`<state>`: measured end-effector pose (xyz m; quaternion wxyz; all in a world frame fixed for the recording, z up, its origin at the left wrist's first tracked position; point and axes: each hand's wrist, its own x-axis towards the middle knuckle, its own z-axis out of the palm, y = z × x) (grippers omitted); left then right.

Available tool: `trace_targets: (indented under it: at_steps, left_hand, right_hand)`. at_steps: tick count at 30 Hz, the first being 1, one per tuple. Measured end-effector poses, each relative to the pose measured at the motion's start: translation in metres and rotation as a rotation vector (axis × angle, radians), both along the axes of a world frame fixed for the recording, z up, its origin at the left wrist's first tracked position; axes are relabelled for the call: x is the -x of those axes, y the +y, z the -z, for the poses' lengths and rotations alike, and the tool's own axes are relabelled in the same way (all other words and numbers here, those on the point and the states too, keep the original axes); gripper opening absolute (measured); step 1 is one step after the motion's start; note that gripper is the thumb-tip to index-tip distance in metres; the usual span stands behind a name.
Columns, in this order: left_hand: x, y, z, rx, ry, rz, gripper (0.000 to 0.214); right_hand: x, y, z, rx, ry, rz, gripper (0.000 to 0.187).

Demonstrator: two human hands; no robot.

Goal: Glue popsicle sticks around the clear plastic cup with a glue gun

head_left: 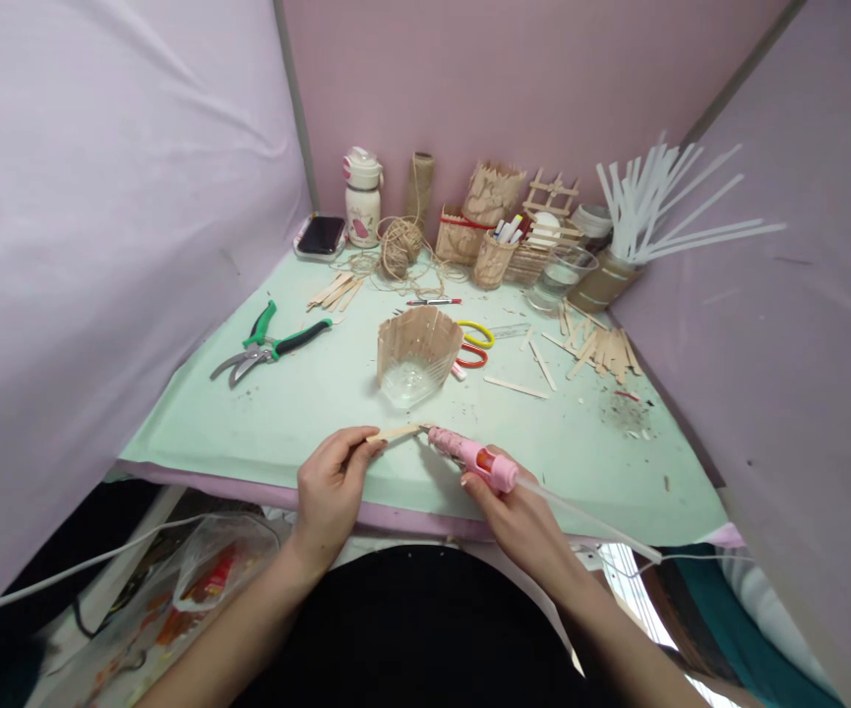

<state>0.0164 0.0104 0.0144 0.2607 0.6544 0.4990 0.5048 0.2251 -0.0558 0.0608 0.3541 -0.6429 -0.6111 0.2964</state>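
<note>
Near the front edge of the table, my left hand (334, 477) pinches one end of a wooden craft stick (394, 433). My right hand (512, 500) is wrapped around a pink hot glue gun (473, 457), with a long clear glue stick (591, 519) coming out of its back. The gun's nozzle is at the far end of the craft stick; whether it touches is too small to tell. Just beyond stands a clear plastic cup (411, 382), its back side covered by craft sticks (419, 339) placed side by side.
Green-handled pruning shears (267, 346) lie at left, scissors (475, 354) right of the cup. Loose craft sticks (606, 352) are piled at right. Along the back stand a bottle (362, 202), a twine ball (400, 246), stick-covered holders (494, 261) and a tube of glue sticks (606, 282).
</note>
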Motion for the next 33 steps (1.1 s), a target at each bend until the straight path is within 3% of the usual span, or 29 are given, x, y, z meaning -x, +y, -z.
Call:
trace_targets:
  at_steps: [5,33]
  left_hand:
    - [0.0010,-0.0008,0.0010,-0.011,0.002,0.004,0.013]
    - [0.0004,-0.0006,0.0006,-0.038,0.041,0.000,0.013]
  right_hand:
    - [0.0009,0.0028,0.0023,0.064,0.074,-0.047,0.037]
    - [0.0022,0.0035,-0.0003,0.064,0.013,0.008,0.036]
